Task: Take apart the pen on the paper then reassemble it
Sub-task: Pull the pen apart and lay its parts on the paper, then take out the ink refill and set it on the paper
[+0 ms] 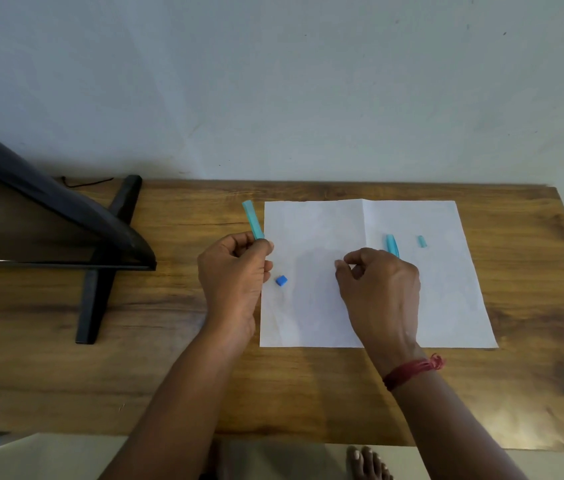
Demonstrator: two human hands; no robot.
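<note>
A white sheet of paper lies on the wooden table. My left hand grips the translucent teal pen barrel, which sticks up and away past the paper's left edge. A small blue end plug lies on the paper beside that hand. My right hand hovers over the paper's middle with thumb and forefinger pinched together; whether they hold a thin part is unclear. Behind it lies the teal pen cap, partly hidden, and a small teal piece lies further right.
A black monitor on a crossed black stand fills the table's left side. The table backs against a pale wall. The table's front edge is near me, with a bare foot below it.
</note>
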